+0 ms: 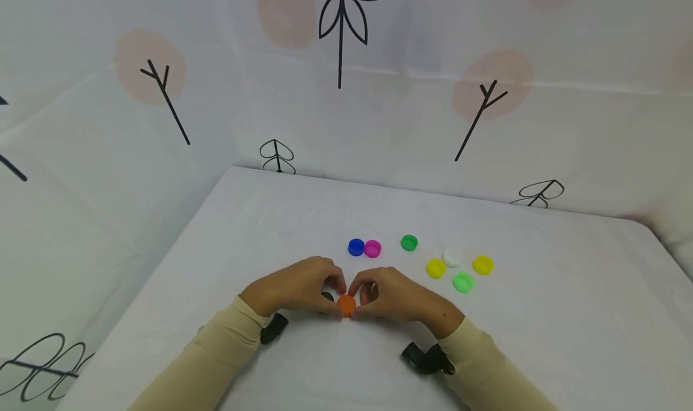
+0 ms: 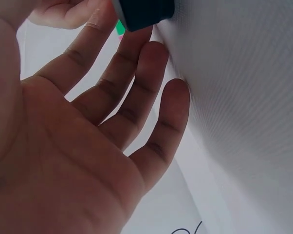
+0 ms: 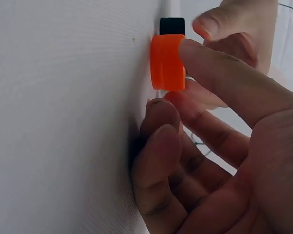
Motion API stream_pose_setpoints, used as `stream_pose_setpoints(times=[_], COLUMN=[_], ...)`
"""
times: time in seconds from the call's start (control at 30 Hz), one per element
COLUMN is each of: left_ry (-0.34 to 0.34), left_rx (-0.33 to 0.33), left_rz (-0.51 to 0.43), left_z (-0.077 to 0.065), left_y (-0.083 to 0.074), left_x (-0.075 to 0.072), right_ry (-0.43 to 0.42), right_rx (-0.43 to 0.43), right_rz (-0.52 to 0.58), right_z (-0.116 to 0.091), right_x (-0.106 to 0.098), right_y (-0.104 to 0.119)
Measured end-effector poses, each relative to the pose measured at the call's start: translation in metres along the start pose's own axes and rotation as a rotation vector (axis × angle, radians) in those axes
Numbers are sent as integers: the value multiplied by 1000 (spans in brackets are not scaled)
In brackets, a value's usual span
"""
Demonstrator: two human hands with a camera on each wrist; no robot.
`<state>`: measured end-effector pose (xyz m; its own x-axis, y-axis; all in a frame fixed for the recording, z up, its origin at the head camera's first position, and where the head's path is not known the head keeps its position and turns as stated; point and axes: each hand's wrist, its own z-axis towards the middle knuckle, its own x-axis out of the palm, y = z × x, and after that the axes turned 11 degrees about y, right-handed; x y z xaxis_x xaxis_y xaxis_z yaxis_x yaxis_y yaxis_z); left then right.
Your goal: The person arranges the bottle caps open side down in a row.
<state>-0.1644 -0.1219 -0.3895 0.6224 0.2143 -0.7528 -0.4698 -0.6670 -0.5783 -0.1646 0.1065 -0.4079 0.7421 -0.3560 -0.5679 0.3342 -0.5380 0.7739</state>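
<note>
An orange bottle cap [image 1: 346, 305] is on the white table between the two hands. My right hand [image 1: 397, 296] pinches it: in the right wrist view the thumb lies against the orange cap's side, with the index finger around its far edge. A dark bottle cap [image 3: 172, 26] sits right beside it, partly hidden by the left hand in the head view. My left hand [image 1: 305, 287] curves around this dark cap with fingers loosely extended. Its thumb [image 3: 208, 27] stands a little apart from the dark cap in the right wrist view.
Farther back lie a blue cap [image 1: 355, 247], a pink cap [image 1: 372, 248] and a green cap [image 1: 409, 242]. To the right are a white cap [image 1: 452, 257], two yellow caps [image 1: 435, 268] and a light green cap [image 1: 463, 282]. A patterned cloth [image 1: 390, 128] hangs behind the table.
</note>
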Motion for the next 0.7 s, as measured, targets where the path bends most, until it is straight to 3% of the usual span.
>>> stream_pose_setpoints(times=[0.13,0.33,0.57,0.7], left_ry=[-10,-52,-132,-158], left_rx=[-57,-118,-175,-209], left_rz=[-59,-114,-125,-107], left_z=[0,4,14,20], left_y=[0,2,7,9], left_x=[-2,-3,-7,-10], right_ry=[-44,-208,-423,-480], right_rx=[-6,30,114,153], right_rz=[-2,-26,-4,-7], right_z=[-1,1,9,16], right_x=[-2,-6,-13,-17], right_y=[-1,1,8,10])
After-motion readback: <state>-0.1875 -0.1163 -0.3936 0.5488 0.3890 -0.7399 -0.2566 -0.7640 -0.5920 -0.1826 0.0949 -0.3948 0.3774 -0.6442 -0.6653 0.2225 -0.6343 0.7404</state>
